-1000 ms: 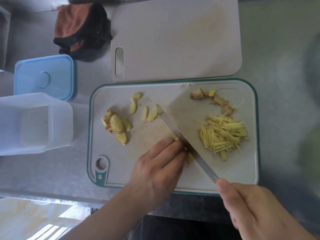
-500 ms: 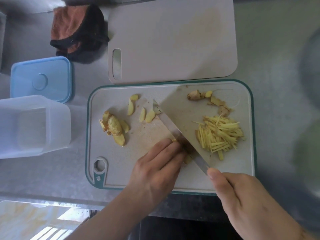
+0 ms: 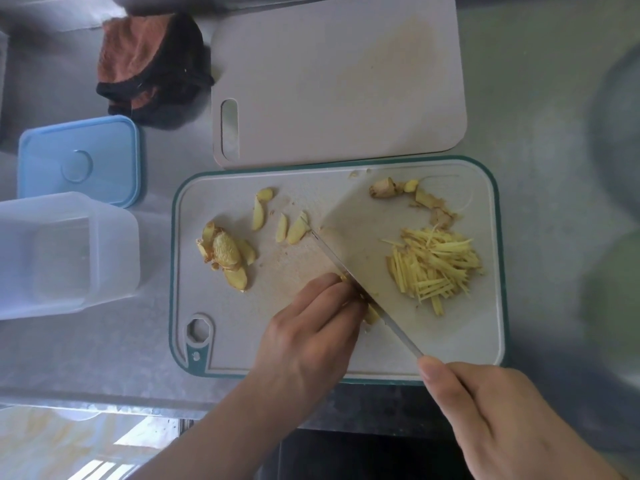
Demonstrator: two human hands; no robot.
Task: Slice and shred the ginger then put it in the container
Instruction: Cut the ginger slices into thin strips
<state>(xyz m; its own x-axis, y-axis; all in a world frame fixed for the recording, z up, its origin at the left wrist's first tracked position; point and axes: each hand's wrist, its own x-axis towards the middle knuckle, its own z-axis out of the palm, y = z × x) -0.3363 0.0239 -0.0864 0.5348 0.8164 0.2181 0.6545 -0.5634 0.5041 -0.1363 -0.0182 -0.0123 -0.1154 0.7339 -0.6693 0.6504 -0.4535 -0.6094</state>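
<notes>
the left hand (image 3: 308, 344) is on the green-rimmed board (image 3: 221, 306), fingers curled down and pressing a small stack of slices (image 3: 370, 315) against the flat of the knife (image 3: 360, 289). the right hand (image 3: 502, 417) is at the near right, wrapped round the knife's handle with the thumb laid along the top. the blade runs slantwise from near right to far left, edge down on the board right beside the left fingertips. right of the blade, a pile of shreds (image 3: 434, 268). far right corner, peel scraps (image 3: 408, 195). left of the blade, loose slices (image 3: 291, 228) and a knobby chunk (image 3: 225, 252) sitting on more slices. the container (image 3: 65, 251) stands open just left of the board, with its blue lid (image 3: 79, 159) behind it. a second board (image 3: 339, 77) and a cloth (image 3: 149, 64) lie at the far side.
</notes>
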